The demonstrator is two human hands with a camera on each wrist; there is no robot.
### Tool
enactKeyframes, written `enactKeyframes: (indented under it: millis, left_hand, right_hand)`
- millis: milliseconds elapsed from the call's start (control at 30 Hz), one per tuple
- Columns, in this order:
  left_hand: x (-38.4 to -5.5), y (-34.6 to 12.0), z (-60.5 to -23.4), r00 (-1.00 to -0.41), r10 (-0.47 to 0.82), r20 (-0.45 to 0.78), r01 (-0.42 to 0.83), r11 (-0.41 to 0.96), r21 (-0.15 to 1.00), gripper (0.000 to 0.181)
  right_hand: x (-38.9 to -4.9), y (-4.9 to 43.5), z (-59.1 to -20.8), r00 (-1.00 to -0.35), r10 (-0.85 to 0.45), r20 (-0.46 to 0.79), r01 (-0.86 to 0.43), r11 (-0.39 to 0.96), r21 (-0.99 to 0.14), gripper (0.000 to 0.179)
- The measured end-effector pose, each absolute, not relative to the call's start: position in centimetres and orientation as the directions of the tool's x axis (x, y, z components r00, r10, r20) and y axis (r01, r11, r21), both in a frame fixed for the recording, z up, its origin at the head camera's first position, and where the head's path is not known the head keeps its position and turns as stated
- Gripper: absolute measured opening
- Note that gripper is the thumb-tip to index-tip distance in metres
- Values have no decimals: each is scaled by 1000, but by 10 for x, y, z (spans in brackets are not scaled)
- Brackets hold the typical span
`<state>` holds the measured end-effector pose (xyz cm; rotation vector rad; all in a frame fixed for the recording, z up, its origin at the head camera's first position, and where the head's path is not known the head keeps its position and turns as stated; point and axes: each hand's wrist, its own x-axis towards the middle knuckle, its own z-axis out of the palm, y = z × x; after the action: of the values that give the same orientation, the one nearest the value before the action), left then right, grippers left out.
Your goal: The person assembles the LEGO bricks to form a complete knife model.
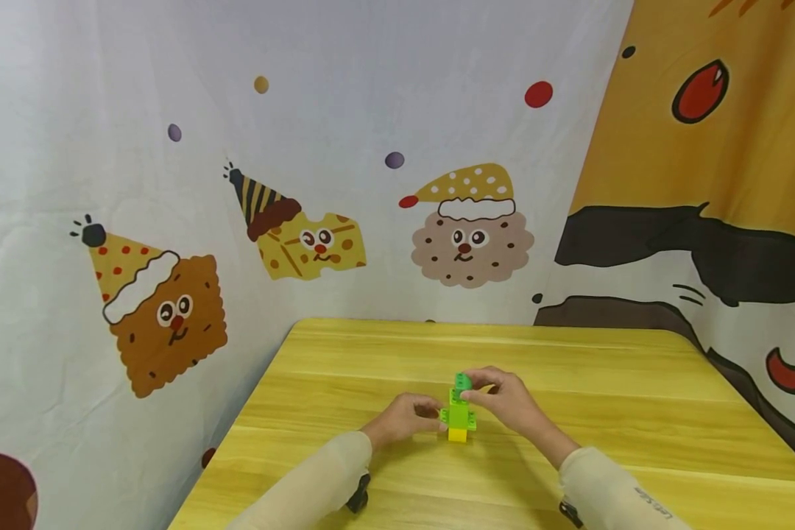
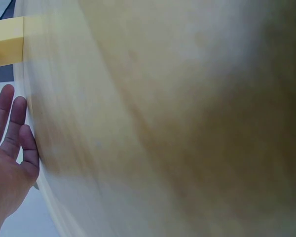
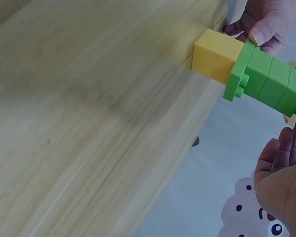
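Observation:
A tower of toy building blocks stands upright on the table, with a yellow block [image 1: 457, 435] at its base. Across that lies a light green plate [image 3: 241, 69] whose ends stick out both ways, and light green blocks [image 3: 274, 81] rise above it. My left hand [image 1: 404, 418] pinches the plate's left end between thumb and fingers. At the top, my right hand [image 1: 503, 397] holds a darker green block [image 1: 462, 383] by its right side, over the light green column. Its fingers [image 3: 286, 143] reach that block at the right wrist view's edge. The left wrist view shows only the tower's yellow base.
The wood-grain table [image 1: 344, 353] reaches back to a hanging cloth [image 1: 344, 132] printed with cartoon food. Dark straps [image 1: 359, 493] sit at the sleeve cuffs.

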<state>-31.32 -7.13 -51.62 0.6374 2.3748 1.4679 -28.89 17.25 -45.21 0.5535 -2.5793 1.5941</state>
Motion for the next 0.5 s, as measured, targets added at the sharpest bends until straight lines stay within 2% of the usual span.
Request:
enactKeyframes:
  millis: [500]
  left_hand:
    - [-312, -71, -515, -870, 493, -12, 215, 401, 890, 35]
  right_hand:
    - [-284, 165, -450, -928, -281, 246, -343, 379, -859, 31]
